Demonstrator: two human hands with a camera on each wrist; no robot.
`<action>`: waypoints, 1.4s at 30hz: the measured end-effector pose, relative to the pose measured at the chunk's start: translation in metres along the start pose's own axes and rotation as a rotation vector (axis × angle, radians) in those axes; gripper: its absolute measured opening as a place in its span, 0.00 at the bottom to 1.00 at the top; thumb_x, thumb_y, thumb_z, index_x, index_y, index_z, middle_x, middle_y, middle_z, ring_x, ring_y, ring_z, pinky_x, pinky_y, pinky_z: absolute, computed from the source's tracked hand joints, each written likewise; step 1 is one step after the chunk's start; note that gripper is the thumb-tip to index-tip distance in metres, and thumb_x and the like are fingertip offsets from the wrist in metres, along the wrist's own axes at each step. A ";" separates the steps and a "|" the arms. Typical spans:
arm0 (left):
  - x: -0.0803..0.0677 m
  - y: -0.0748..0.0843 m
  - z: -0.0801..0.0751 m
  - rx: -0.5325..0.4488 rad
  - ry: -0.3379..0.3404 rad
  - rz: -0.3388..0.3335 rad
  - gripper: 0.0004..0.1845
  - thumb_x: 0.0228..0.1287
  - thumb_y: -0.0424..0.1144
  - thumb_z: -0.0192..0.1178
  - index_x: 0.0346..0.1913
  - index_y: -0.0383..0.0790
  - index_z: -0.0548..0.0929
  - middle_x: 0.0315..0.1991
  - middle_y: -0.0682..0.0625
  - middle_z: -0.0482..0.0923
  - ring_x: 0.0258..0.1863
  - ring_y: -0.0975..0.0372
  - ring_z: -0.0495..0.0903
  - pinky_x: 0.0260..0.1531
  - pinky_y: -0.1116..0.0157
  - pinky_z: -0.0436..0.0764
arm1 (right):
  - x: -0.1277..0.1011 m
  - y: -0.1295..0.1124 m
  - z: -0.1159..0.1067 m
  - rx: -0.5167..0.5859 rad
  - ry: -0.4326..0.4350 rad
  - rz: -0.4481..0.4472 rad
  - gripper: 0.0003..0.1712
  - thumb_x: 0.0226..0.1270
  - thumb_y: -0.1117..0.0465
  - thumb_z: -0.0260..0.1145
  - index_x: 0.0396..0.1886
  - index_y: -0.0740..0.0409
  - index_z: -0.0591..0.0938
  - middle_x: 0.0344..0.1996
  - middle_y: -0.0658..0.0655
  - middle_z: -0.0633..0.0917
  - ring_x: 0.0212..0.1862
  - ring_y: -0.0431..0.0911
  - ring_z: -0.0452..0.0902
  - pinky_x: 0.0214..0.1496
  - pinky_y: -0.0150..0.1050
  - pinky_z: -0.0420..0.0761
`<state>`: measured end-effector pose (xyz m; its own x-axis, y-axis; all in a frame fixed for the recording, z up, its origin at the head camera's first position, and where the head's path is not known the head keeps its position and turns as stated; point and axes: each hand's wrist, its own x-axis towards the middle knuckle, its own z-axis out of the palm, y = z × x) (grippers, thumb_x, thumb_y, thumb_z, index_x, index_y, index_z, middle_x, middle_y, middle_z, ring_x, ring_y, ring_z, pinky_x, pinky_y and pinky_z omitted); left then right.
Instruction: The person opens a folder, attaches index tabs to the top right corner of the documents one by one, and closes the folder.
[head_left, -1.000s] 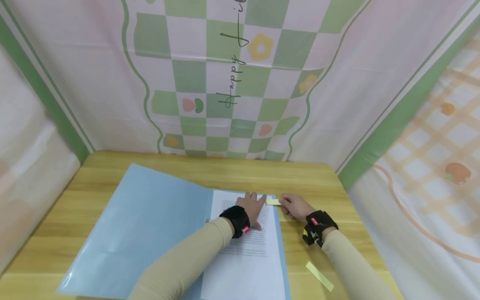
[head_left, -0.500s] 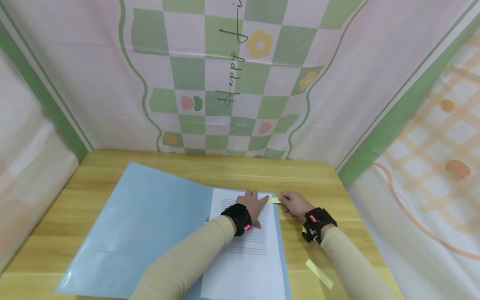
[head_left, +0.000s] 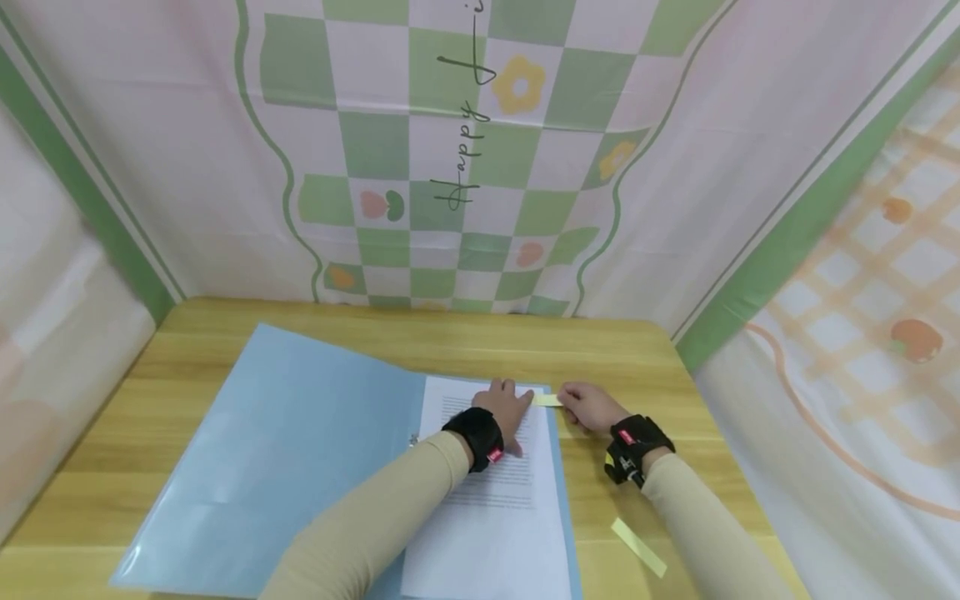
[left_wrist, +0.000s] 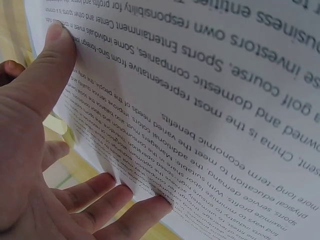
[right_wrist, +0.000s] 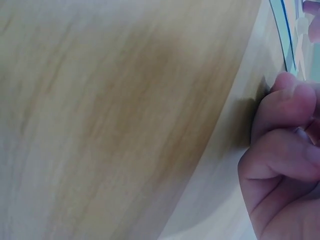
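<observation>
Left hand (head_left: pixel 504 412) spread on printed page (head_left: pixel 487 550), fingers extended, likely steadying it; right hand (head_left: pixel 591 408) pinches yellow strip (head_left: pixel 547 401) by outer end, perhaps for control

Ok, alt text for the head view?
Right grip pinches a yellow strip at the upper right edge of a printed page; left grip rests on the page. Beneath lies an open blue folder; another strip lies on the table.

The right hand (right_wrist: pixel 282 162) is curled over the wood-grained table (right_wrist: pixel 125 125), near the edge of the blue folder (right_wrist: pixel 283 37).
</observation>
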<state>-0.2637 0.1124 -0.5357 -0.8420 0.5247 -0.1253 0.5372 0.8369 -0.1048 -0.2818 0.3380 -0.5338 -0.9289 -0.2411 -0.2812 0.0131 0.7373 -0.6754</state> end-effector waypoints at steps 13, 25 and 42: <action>0.007 -0.002 0.008 -0.042 0.002 0.000 0.65 0.35 0.74 0.75 0.80 0.61 0.57 0.67 0.45 0.69 0.64 0.51 0.69 0.27 0.61 0.82 | 0.000 -0.002 0.001 -0.013 0.013 0.031 0.18 0.84 0.55 0.50 0.34 0.59 0.78 0.23 0.57 0.79 0.18 0.45 0.68 0.21 0.37 0.70; 0.008 -0.002 0.010 -0.040 -0.002 0.010 0.62 0.37 0.74 0.75 0.79 0.70 0.58 0.65 0.44 0.68 0.62 0.52 0.69 0.26 0.61 0.81 | 0.002 0.002 -0.002 -0.012 0.003 0.027 0.18 0.84 0.53 0.50 0.34 0.58 0.78 0.23 0.57 0.79 0.19 0.45 0.68 0.21 0.37 0.70; 0.010 -0.001 0.008 0.035 -0.005 0.013 0.55 0.34 0.76 0.73 0.71 0.62 0.72 0.64 0.46 0.69 0.60 0.53 0.70 0.33 0.62 0.84 | -0.002 -0.001 0.000 -0.072 0.040 0.048 0.18 0.83 0.53 0.51 0.35 0.58 0.79 0.24 0.57 0.80 0.21 0.44 0.70 0.23 0.37 0.72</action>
<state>-0.2722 0.1155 -0.5450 -0.8350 0.5342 -0.1320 0.5492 0.8243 -0.1378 -0.2798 0.3379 -0.5321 -0.9420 -0.1801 -0.2831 0.0324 0.7909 -0.6110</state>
